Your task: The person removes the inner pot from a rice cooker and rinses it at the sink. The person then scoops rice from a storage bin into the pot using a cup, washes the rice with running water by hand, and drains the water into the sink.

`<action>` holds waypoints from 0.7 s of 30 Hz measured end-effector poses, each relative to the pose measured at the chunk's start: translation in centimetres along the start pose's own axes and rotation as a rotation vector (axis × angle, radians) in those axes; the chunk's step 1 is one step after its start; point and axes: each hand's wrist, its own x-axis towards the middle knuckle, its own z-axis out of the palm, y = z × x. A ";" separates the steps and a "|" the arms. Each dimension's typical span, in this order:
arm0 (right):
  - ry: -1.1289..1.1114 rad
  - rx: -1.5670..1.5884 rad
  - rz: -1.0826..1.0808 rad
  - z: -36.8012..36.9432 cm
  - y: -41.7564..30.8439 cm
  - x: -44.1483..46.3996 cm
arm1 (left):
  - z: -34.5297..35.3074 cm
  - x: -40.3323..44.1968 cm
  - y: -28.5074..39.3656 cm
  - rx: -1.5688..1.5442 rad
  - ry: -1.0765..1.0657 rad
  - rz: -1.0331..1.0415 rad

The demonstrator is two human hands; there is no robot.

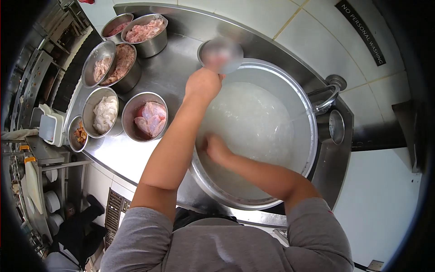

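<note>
My left hand (204, 85) is closed on the near edge of a small round metal bowl (232, 55), above the far left rim of the big pot. The bowl is blurred, with something pinkish showing in it. Cloudy whitish water (253, 109) fills much of the large metal pot (312, 136). Inside that pot, near its left wall, is my right hand (217, 148); its fingers are blurred and partly hidden. Left of my left forearm stands a steel container (166, 115) with pieces of raw meat (152, 120).
Several steel containers of raw meat, one a tub (156, 43), line the counter's left side. A white mass (105, 114) fills another. The tap (328, 102) reaches over the pot's right rim. A person in dark clothing (79, 231) is at lower left.
</note>
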 end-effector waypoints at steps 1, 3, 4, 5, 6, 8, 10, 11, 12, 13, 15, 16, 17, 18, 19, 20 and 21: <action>0.088 -0.142 -0.189 0.1 0.2 2.5 | -0.1 0.0 0.0 0.004 0.000 0.007; 0.269 -0.414 -0.487 -0.6 1.7 7.3 | 0.0 0.0 0.0 0.008 -0.004 0.008; 0.363 -0.543 -0.599 -1.3 2.4 9.3 | -0.1 0.1 0.0 0.010 -0.008 0.011; 0.408 -0.598 -0.525 -3.0 1.7 9.9 | 0.0 0.1 0.0 0.010 -0.012 0.015; 0.454 -0.654 -0.453 -5.3 1.1 10.4 | 0.0 0.1 0.0 0.013 -0.012 0.012; 0.401 -1.090 -0.221 -10.1 3.4 12.6 | -0.1 0.0 0.0 0.015 0.005 0.021; 0.413 -1.260 -0.147 -15.0 7.9 12.6 | -0.5 0.1 0.2 0.005 0.000 0.006; 0.449 -1.203 -0.090 -17.4 11.4 11.8 | -0.4 -0.1 0.2 -0.008 -0.015 -0.009; 0.373 -1.196 0.038 -19.2 10.8 8.8 | -0.1 -0.2 0.1 -0.015 -0.024 -0.009; 0.229 -1.325 0.131 -20.5 11.2 6.2 | 0.1 0.0 -0.1 -0.020 -0.023 -0.010; 0.378 -1.008 0.341 -21.6 17.0 1.3 | -0.1 0.3 -0.3 -0.030 -0.019 -0.014; 0.220 -1.435 0.198 -21.0 19.6 -2.5 | -0.3 0.2 -0.3 -0.042 -0.030 -0.023; 0.178 -1.065 0.357 -20.0 17.5 -5.7 | -0.4 0.2 -0.2 -0.051 -0.043 -0.027; 0.109 -0.889 0.422 -18.3 15.5 -8.6 | -0.4 0.2 -0.1 -0.055 -0.047 -0.022; 0.093 -0.793 0.448 -15.6 14.7 -10.2 | -0.4 0.3 -0.1 -0.034 -0.052 -0.027; 0.119 -0.744 0.278 -12.6 12.5 -11.4 | -0.4 0.2 0.1 -0.012 -0.057 -0.030; 0.027 -0.586 0.139 -10.0 10.7 -11.7 | -0.5 0.1 0.3 -0.010 -0.061 -0.022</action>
